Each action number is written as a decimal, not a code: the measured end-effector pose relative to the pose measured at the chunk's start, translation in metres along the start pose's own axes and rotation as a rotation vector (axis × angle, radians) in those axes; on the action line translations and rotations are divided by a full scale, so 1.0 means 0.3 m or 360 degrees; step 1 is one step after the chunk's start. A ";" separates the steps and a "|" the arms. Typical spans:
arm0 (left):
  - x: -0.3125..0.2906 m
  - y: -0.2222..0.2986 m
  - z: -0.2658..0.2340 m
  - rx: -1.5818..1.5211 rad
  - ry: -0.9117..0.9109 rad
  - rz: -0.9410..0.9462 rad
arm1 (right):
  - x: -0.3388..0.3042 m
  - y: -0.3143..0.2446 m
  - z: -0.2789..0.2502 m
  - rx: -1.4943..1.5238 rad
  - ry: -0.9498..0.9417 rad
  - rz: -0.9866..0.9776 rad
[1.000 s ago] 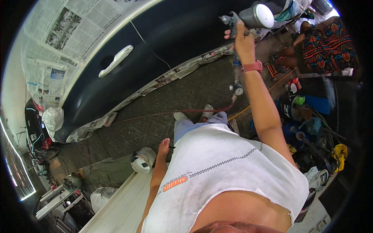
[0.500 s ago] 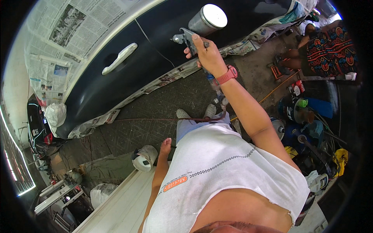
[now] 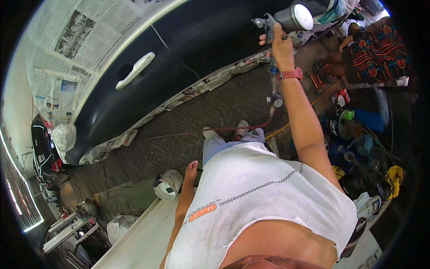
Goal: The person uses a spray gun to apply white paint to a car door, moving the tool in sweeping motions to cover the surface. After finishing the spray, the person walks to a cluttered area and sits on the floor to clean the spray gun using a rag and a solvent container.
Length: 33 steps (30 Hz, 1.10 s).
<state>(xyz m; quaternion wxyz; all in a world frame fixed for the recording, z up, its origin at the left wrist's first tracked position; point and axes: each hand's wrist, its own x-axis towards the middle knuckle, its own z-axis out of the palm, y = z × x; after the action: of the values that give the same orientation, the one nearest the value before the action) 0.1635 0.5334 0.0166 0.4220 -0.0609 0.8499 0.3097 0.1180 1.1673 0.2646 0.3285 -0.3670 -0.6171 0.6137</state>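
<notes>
While the person is standing beside a black car, the right hand point(image 3: 281, 42) is reaching up and out with its grip wrapped tight around a spray gun point(image 3: 274, 23). The spray gun is sitting high up near the top of the view, close to the shiny black car door point(image 3: 188, 54). A round silver cup point(image 3: 293, 17) with a white lid is sitting on top of the gun, and the gun's front end is pointing at the dark panel. A pink watch point(image 3: 291, 73) is going around the right wrist. A thin red hose point(image 3: 233, 129) is hanging down from the gun and is running along the floor past the person's feet.

The left hand point(image 3: 192, 169) is hanging down by the person's side, holding nothing, with its fingers loose and straight. It is hanging just beside a white mask point(image 3: 168, 186) that is lying on the floor.

Newspaper point(image 3: 58, 58) is covering the car's window above the door, and more newspaper strips are lying along the bottom edge of the car. A pale door handle point(image 3: 135, 70) is showing on the black door. Another person in bright patterned clothes point(image 3: 374, 49) is sitting far off at the top right.
</notes>
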 end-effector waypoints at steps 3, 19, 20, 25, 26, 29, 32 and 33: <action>0.000 0.026 -0.009 0.0023 -0.0012 0.0030 | 0.005 0.014 -0.060 -0.0069 0.0157 -0.0023; 0.014 0.042 -0.025 0.0108 0.0028 -0.0026 | -0.350 0.176 0.284 -0.0028 -0.0497 -0.0339; 0.021 0.017 -0.027 0.0130 0.0043 -0.0026 | -0.365 0.178 0.304 -0.0054 -0.0535 -0.0397; 0.016 0.022 -0.034 0.0162 0.0008 -0.0069 | -0.380 0.213 0.312 -0.0232 -0.0606 -0.0495; 0.019 -0.001 -0.038 0.0186 -0.0004 -0.0064 | -0.371 0.236 0.306 -0.0262 -0.0572 -0.0471; 0.012 -0.003 -0.039 0.0144 -0.0039 -0.0088 | -0.304 0.312 0.260 -0.0326 -0.0429 -0.0429; -0.017 0.038 -0.049 0.0257 -0.0049 -0.0079 | -0.248 0.308 0.186 -0.0213 -0.0315 -0.0263; -0.018 0.033 -0.047 0.0257 -0.0020 -0.0050 | -0.232 0.304 0.162 -0.0215 -0.0274 -0.0292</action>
<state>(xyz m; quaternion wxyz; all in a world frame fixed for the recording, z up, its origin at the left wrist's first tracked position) 0.1536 0.5324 0.0317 0.4356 -0.0381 0.8684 0.2338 0.1169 1.0807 0.1752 0.3036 -0.2764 -0.7137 0.5674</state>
